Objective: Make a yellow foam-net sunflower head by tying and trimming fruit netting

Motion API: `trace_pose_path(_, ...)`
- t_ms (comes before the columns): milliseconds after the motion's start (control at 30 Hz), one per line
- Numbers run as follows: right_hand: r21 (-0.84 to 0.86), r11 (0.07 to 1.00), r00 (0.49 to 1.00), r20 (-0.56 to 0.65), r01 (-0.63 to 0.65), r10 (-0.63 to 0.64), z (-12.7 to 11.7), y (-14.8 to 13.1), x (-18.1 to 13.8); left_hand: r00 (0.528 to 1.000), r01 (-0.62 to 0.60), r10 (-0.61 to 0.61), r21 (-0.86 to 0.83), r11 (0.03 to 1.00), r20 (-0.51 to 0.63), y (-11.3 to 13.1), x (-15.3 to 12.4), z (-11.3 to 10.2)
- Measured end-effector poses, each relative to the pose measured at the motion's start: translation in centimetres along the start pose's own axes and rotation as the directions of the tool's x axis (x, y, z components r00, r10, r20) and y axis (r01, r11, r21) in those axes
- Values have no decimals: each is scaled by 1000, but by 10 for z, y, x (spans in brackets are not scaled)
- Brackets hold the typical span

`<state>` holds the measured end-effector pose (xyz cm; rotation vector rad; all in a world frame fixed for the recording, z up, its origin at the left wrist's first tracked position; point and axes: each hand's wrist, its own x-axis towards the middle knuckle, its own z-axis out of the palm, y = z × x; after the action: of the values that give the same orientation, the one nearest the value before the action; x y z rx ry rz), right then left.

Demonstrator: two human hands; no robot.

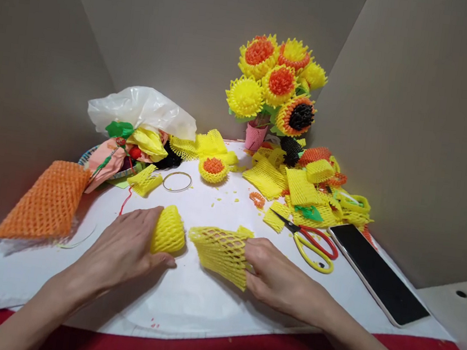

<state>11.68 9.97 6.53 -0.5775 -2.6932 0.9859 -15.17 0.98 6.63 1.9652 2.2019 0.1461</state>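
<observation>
At the table's near middle, my left hand (122, 246) is closed around a yellow foam net roll (170, 230); its rounded end sticks out to the right, and the fingers behind it are hidden. Just to the right, my right hand (276, 274) pinches the right edge of a yellow foam net sleeve (220, 250). That sleeve hangs slightly spread, its mesh stretched wider at the upper edge. A small gap separates the roll from the sleeve. Behind the two hands sits a yellow foam flower with an orange centre (212, 169).
Scissors (306, 238) and a phone (378, 275) lie at right, before a heap of net pieces (308, 190). A pink pot (256, 136) holds several foam flowers. An orange net (45, 200), a plastic bag (143, 110) and a ring (176, 190) are at left.
</observation>
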Motion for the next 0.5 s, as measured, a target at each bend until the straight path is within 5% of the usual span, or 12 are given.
trace_pose_path(267,194,950,947,-256,245,-192,-11,12,11,997,51,-70,-342,938,-42,-3,-9,4)
trace_pose_path(400,210,902,891,-348,378,-293,-16,5,10,998,34,-58,-632,774,-17,-3,-22,12)
trace_pose_path(500,199,871,865,-343,448,-366,-16,-3,6,998,62,-42,-860,506,48,3,-27,20)
